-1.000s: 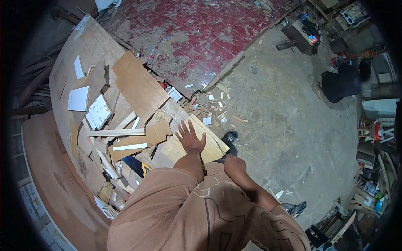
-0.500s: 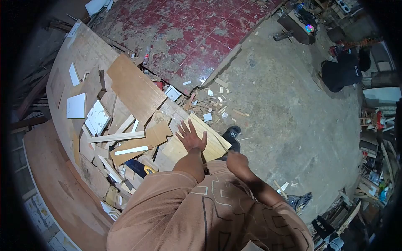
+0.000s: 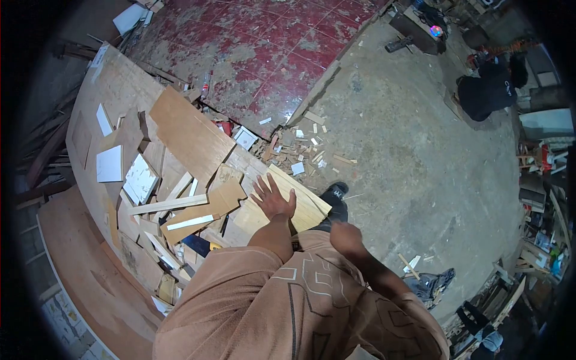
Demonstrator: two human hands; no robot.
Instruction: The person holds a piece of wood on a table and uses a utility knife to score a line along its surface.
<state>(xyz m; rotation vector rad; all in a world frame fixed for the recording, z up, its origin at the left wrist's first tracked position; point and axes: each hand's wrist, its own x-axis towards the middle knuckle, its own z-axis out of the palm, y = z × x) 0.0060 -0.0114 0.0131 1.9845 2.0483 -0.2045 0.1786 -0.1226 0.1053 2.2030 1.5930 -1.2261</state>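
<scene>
My left hand (image 3: 275, 198) lies flat with its fingers spread on a pale wooden board (image 3: 303, 201), pressing on its upper face. The board rests at the edge of the worktable. Just beyond the board's near right corner is my right hand (image 3: 347, 238), its fingers curled into a fist. Whatever it may grip is hidden from this angle. Left of my left forearm lies a torn brown piece of sheet (image 3: 225, 198) with a white strip (image 3: 191, 222) on it. Something with a dark blue part and a yellow end (image 3: 214, 246) shows partly beside my shirt.
The worktable (image 3: 129, 78) carries a large brown sheet (image 3: 189, 135), white panels (image 3: 109, 165) and wood strips (image 3: 168, 205). My shoe (image 3: 335, 193) stands on the concrete floor (image 3: 414, 162) near scattered offcuts (image 3: 297, 168). A person in dark clothing (image 3: 485, 99) is at the far right.
My right hand has shifted slightly down and right, toward my body, still curled. My left hand stays on the board. The view has tilted a little.
</scene>
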